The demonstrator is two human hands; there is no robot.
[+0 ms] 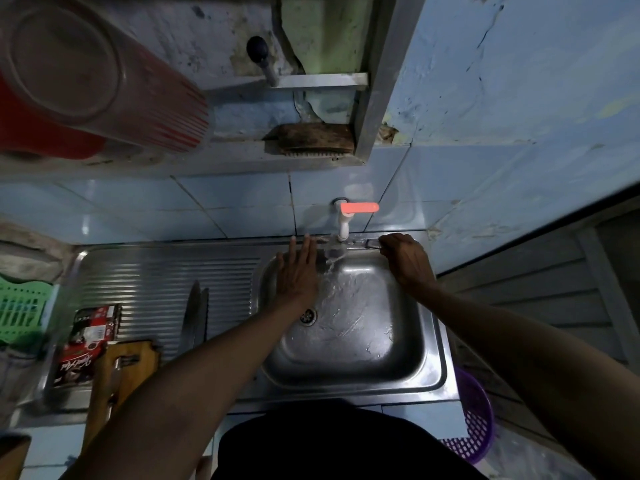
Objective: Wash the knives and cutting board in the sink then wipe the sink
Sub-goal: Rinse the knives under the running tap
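Under the running white tap (343,226) we hold a steel knife (371,243) crosswise in our clenched right hand (408,261), its blade pointing left toward our flat, released left hand (297,271), which is nearer the wooden cutting board (119,372) on the ribbed drainboard (156,282).

Dim light. A cracked, peeling pale-blue wall (502,81) fills twelve to two o'clock, glossy blue tiles (225,206) below it. A metal shelf (322,81) hangs at twelve; grey boards (526,299) at three.
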